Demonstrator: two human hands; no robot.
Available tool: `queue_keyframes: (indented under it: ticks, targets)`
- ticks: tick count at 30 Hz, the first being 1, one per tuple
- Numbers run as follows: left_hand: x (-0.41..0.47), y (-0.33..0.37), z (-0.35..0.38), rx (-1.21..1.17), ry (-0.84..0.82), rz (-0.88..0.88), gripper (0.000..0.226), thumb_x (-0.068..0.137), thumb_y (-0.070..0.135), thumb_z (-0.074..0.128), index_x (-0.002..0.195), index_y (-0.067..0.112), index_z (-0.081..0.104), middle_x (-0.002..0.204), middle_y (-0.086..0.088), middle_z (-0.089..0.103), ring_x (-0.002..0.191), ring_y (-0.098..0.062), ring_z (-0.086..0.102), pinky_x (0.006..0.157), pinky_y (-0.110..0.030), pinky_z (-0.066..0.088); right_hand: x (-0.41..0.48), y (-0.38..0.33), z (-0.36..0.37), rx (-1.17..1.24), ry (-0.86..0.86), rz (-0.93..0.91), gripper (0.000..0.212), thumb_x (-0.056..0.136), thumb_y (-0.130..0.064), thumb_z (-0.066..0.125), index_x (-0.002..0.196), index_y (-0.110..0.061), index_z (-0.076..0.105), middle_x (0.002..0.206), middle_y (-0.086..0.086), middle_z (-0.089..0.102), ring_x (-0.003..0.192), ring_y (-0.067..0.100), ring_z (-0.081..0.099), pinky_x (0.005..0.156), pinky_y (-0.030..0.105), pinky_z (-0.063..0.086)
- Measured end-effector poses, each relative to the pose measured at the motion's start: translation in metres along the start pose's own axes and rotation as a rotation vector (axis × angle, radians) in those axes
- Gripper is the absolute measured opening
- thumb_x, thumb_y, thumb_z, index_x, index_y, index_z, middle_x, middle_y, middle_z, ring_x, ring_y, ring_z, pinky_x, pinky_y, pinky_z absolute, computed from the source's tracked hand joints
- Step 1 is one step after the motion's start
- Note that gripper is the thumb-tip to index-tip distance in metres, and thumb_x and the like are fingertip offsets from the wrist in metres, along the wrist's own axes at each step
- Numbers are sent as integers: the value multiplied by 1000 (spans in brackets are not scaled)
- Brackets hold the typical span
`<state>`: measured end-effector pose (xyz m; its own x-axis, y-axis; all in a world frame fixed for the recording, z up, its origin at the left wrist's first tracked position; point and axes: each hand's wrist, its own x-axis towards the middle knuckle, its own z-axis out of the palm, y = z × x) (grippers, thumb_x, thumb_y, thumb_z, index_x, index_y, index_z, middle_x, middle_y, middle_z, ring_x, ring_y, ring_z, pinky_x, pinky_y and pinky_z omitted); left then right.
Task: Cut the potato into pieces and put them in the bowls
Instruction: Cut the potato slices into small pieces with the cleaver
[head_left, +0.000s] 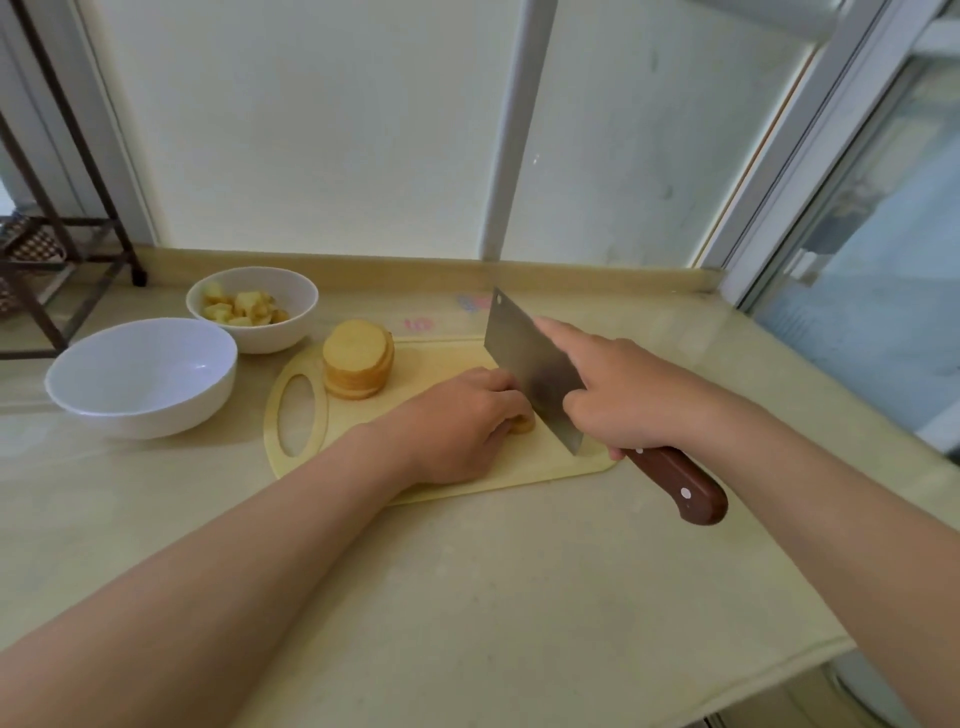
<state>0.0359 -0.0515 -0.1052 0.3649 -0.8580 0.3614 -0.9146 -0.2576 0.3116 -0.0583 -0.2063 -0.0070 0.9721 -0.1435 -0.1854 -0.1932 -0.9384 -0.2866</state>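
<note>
Potato piece (523, 423) held down by left hand (462, 421), right hand (623, 389) gripping cleaver (530, 364). Blade's right beside those fingers, so one slip could nick them!

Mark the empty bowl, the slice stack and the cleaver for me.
empty bowl (130, 364): head view, inside wall.
slice stack (356, 344): head view, top slice.
cleaver (522, 356): head view, blade flat.

- Left forearm (234, 561) and right forearm (831, 519) — both bare, smooth-skinned, uncovered from the wrist to the frame's edge.
- Left grip (457, 421) and right grip (623, 400) — bare hands, rounded knuckles, slim fingers.
- Arms widen toward the lower edge.
</note>
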Motion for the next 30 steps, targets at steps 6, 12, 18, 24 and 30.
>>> queue_keyframes:
  ticks: [6, 12, 18, 24, 30]
  targets:
    - [-1, -2, 1, 4, -14, -8, 24, 95, 13, 50, 113, 14, 66, 113, -5, 58, 100, -26, 55, 89, -40, 48, -10, -5, -2, -16, 2, 16, 91, 91, -6, 43, 163, -48, 7, 99, -3, 55, 54, 17, 71, 55, 33, 60]
    - [-1, -2, 1, 5, -8, -8, 24, 96, 16, 49, 115, 14, 65, 114, -4, 57, 101, -24, 54, 90, -38, 47, -17, -10, -1, -35, -4, 22, 90, 91, -7, 43, 163, -49, 7, 99, -3, 54, 58, 21, 73, 55, 35, 61]
    - [-1, -3, 3, 10, 4, -3, 26, 95, 15, 49, 115, 13, 65, 113, -5, 57, 100, -25, 53, 89, -38, 47, -27, -11, -2, -70, -30, 33, 86, 96, -11, 42, 162, -51, 4, 111, -3, 53, 60, 20, 73, 51, 29, 56]
    - [0, -4, 4, 6, 20, 15, 24, 94, 15, 51, 113, 13, 66, 110, -6, 58, 98, -25, 54, 87, -41, 48, -28, -12, -1, -95, -56, 30, 85, 98, -10, 42, 162, -49, 3, 96, -9, 52, 56, 19, 72, 48, 27, 54]
    - [1, -8, 6, -10, 20, 28, 25, 87, 15, 50, 104, 12, 68, 100, -7, 59, 87, -28, 56, 77, -43, 50, 9, -17, 8, -9, 6, 23, 92, 93, -7, 45, 164, -45, 1, 106, 2, 62, 55, 20, 71, 49, 31, 56]
